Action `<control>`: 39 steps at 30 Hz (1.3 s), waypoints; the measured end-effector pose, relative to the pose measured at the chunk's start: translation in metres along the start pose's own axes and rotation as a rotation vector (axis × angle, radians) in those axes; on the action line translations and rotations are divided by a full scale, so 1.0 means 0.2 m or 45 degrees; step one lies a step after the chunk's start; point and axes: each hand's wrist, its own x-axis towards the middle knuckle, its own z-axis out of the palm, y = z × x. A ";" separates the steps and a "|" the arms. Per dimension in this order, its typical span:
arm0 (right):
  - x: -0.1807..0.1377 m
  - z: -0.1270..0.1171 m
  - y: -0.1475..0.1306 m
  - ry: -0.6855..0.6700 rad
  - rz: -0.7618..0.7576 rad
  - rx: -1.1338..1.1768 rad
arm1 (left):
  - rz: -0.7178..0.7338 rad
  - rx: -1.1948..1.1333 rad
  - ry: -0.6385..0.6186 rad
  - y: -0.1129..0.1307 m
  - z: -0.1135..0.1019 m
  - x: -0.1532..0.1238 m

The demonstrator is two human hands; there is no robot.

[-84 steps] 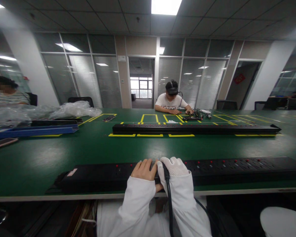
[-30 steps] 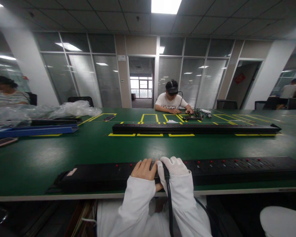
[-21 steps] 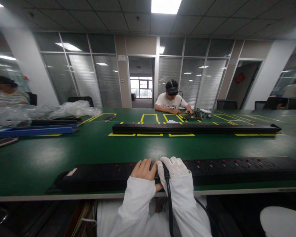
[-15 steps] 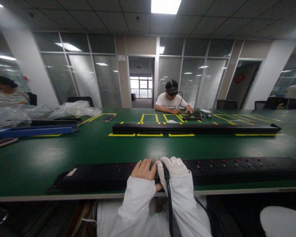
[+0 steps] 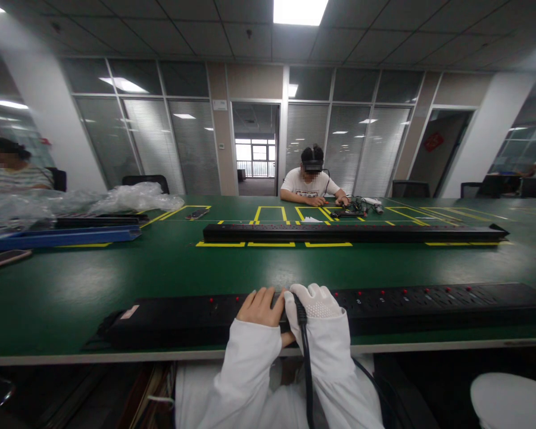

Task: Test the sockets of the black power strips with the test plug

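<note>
A long black power strip (image 5: 183, 319) with red indicators lies along the table's near edge. My bare left hand (image 5: 261, 305) rests on its top, fingers close together and bent over the strip. Right beside it, my right hand (image 5: 315, 304) wears a white dotted glove. Its fingers are closed around the end of a black power cord (image 5: 304, 345), pressed against the strip's socket face. The plug's tip is hidden by the glove, so how far it sits in a socket I cannot tell. The cord hangs down toward my lap.
A second black strip (image 5: 357, 233) lies farther back on the green table (image 5: 161, 268). At left are clear plastic wrap (image 5: 134, 196), a blue channel (image 5: 71, 238) and a phone (image 5: 6, 260). A co-worker (image 5: 310, 185) sits opposite with tangled cables (image 5: 355, 207).
Both hands, the cord and the near strip stay put. The co-worker opposite tilts their head slightly; a person at the far right has shifted.
</note>
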 end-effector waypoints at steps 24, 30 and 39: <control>0.00 0.01 0.01 0.048 -0.016 0.000 | 0.011 -0.001 0.024 0.00 0.01 -0.01; 0.00 0.00 0.01 0.077 -0.040 -0.003 | 0.012 0.007 -0.017 -0.01 0.01 0.00; 0.00 0.00 0.00 0.031 -0.028 -0.022 | 0.009 0.005 0.004 -0.01 0.01 -0.01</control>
